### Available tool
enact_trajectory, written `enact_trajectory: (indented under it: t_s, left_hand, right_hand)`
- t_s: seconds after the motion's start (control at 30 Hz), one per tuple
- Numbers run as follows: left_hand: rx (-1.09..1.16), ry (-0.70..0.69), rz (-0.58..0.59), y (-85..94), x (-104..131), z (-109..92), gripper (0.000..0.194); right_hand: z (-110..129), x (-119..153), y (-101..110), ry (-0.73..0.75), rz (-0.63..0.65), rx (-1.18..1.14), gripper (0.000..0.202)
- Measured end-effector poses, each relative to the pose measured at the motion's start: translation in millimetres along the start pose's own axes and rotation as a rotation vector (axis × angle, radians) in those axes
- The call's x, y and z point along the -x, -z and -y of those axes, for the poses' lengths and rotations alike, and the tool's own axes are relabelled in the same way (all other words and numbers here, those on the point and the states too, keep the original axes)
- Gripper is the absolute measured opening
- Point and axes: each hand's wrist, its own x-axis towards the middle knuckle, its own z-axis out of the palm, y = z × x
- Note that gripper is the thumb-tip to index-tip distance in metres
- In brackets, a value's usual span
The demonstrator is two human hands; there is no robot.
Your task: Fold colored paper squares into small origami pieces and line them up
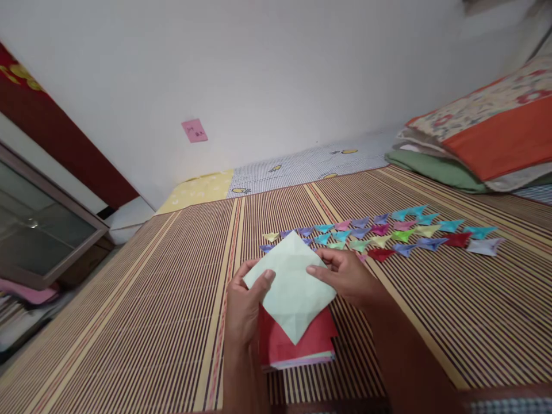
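Note:
A pale green square of paper (295,282), marked with creases, is held up like a diamond, one corner pointing down. My left hand (248,299) pinches its left side, thumb on top. On the right side my right hand (345,273) grips it the same way, thumb on the front. Beneath the sheet lies a stack of coloured paper (297,351) with red on top, partly hidden by it. Beyond my hands, several small folded paper shapes (380,230) in blue, pink, red, green and yellow stand in rows.
A striped mat (172,310) covers the surface. Folded bedding (500,138) and a green cushion (440,169) lie at the back right. A pink note (194,131) is on the white wall. At the left stands a glass-fronted cabinet (47,213).

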Motion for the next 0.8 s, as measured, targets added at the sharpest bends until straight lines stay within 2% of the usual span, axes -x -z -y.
enact_trajectory:
  t_s: [0.1,0.2,0.43,0.6,0.67,0.8]
  left_hand:
    - [0.012,-0.002,0.096,-1.7,-1.4,3.5,0.047]
    - [-0.033,0.027,0.182,-1.9,-1.3,7.3,0.044]
    - [0.003,0.002,0.142,1.1,-0.1,11.7,0.024]
    - [-0.083,0.012,0.219,4.2,3.1,2.9,0.011]
    - [-0.167,-0.045,0.243,4.7,4.7,-1.6,0.014]
    - [-0.413,-0.272,0.246,4.6,9.7,-11.1,0.038]
  right_hand:
    - [-2.4,-2.9,-4.9,0.018,-0.089,-0.104,0.031]
    - [-0.8,-4.2,-7.0,0.006,-0.118,-0.175,0.033]
    - [2.9,-1.5,-4.2,-0.039,-0.126,-0.233,0.023]
    - [3.2,-2.0,-4.4,-0.050,-0.153,-0.269,0.018]
    - [3.6,-2.4,-3.9,-0.032,-0.183,-0.295,0.024]
    - [3.9,-2.3,-1.1,-0.003,-0.183,-0.315,0.040]
